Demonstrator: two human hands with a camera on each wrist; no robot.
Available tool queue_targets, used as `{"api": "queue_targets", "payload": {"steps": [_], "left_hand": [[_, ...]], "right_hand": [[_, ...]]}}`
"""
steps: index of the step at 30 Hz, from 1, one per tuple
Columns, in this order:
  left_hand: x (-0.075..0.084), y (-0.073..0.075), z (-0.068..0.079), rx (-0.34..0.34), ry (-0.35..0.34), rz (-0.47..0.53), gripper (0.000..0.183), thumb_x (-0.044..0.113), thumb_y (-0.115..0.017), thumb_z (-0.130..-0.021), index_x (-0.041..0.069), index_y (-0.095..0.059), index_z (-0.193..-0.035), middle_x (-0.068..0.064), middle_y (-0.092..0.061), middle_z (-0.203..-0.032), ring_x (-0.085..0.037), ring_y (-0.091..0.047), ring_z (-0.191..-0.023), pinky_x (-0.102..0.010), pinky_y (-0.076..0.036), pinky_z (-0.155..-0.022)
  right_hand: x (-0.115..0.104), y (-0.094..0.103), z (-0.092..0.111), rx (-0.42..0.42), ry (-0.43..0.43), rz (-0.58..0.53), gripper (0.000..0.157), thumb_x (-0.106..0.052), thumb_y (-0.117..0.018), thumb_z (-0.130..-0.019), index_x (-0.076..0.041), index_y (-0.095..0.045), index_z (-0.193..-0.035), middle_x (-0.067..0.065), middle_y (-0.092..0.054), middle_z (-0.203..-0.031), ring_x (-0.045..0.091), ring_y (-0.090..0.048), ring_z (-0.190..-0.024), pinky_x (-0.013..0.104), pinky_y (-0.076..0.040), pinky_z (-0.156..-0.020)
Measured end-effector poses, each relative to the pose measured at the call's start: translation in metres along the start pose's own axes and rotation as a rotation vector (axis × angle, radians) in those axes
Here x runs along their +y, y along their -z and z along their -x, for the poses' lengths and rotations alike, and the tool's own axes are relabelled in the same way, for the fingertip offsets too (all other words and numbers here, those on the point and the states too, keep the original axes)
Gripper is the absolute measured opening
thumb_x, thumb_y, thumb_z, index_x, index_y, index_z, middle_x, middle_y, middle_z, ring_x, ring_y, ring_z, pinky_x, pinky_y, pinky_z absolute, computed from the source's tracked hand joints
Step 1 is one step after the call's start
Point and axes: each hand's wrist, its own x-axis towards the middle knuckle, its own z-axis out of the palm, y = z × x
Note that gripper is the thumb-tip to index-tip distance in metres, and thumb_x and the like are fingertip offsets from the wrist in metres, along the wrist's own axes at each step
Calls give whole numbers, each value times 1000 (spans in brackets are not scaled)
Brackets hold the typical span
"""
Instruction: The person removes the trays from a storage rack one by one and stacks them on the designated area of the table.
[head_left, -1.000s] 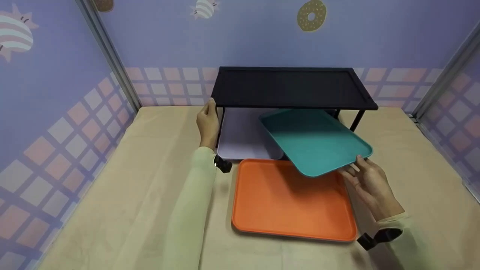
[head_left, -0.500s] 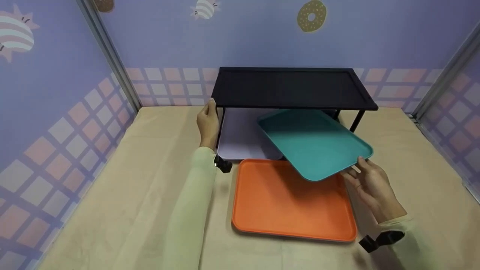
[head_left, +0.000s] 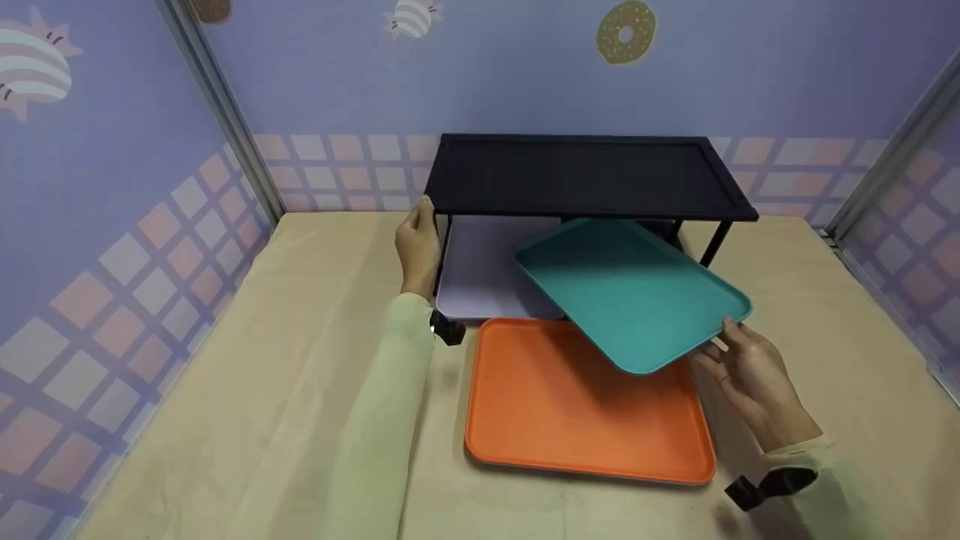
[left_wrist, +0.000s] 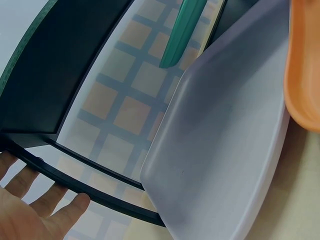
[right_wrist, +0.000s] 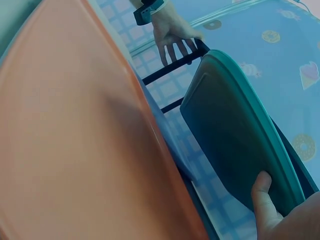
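Observation:
A teal tray [head_left: 637,300] is held by my right hand [head_left: 757,382] at its near right corner, thumb on top and fingers below. It slants above the other trays, its far end under a black rack [head_left: 592,176]. My left hand [head_left: 418,247] grips the rack's front left corner and leg; its fingers lie along the leg in the left wrist view. Beneath the rack on the left sits a lavender tray [head_left: 487,277], partly covered by the teal one. An orange tray [head_left: 577,420] lies flat on the table in front, under the teal tray's near corner.
Patterned walls [head_left: 510,75] enclose the back and sides of the beige table [head_left: 300,375]. A rear right rack leg [head_left: 715,244] stands close to the teal tray's right side. Something dark [left_wrist: 235,20] lies beyond the lavender tray in the left wrist view.
My right hand has drawn the teal tray slightly toward me, so its near corner reaches further over the orange tray. The left hand, the rack and the other trays stay in place.

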Motion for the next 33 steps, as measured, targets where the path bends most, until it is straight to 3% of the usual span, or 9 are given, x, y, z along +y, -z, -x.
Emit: {"api": "queue_targets", "payload": {"steps": [3,7,10,15,19,22,26,29,33], "left_hand": [[0,-1,0,7,-1,1,43,41,-46,-110,18,-45,-74,-4,-65,-129,-9,-54,-114,-27,-39,-96],[0,-1,-1,19,-11,-1,48,42,-46,-109,17,-36,-70,1,-51,-77,-8,-42,-72,-26,-35,-74],[0,0,0,32,-12,-1,49,42,-47,-109,18,-34,-68,5,-26,-65,-9,-24,-59,-28,-26,-64],[0,0,0,32,-8,6,49,43,-47,-109,18,-34,-68,6,-26,-64,-8,-24,-59,-28,-27,-66],[-1,0,-1,32,-14,-7,50,42,-47,-109,17,-33,-68,2,-26,-65,-12,-24,-60,-30,-25,-64],[0,0,-1,43,-14,-44,47,43,-47,-109,18,-44,-70,-3,-60,-81,-8,-48,-76,-26,-38,-74],[0,0,-1,47,-13,-54,45,43,-47,-109,18,-45,-71,-2,-61,-84,-8,-48,-78,-26,-38,-76],[0,0,-1,40,-17,-32,49,41,-47,-109,17,-34,-68,2,-29,-66,-12,-25,-61,-29,-26,-65],[-1,0,-1,34,-24,-28,49,41,-47,-109,18,-34,-68,4,-32,-67,-8,-24,-59,-27,-27,-65]], "right_hand": [[0,3,1,3,1,9,76,-25,-45,-109,-8,6,-162,-3,-56,-133,17,-68,-115,31,-53,-99],[0,5,1,9,3,13,77,-26,-45,-109,-7,8,-162,-2,-57,-131,17,-69,-114,31,-53,-99],[0,6,1,30,-1,51,78,-28,-45,-109,-6,9,-161,-2,-53,-133,14,-69,-114,29,-53,-99],[-1,7,1,61,-12,127,80,-33,-44,-109,-5,10,-161,0,-41,-142,9,-67,-114,26,-52,-98],[0,8,1,54,-9,113,79,-31,-44,-110,-3,10,-160,-5,-52,-135,9,-68,-114,26,-54,-96],[-1,10,2,44,-7,117,78,-31,-42,-110,-2,9,-160,-8,-61,-126,9,-68,-113,26,-54,-95],[-3,11,4,47,-15,136,77,-32,-42,-110,-1,7,-160,-9,-63,-123,9,-68,-112,25,-54,-95],[-3,13,5,50,-21,142,78,-32,-43,-110,0,7,-160,-9,-63,-123,9,-68,-111,25,-54,-94],[-2,15,7,47,-24,147,80,-33,-45,-109,2,6,-160,-8,-65,-121,9,-69,-109,25,-55,-92]]}}
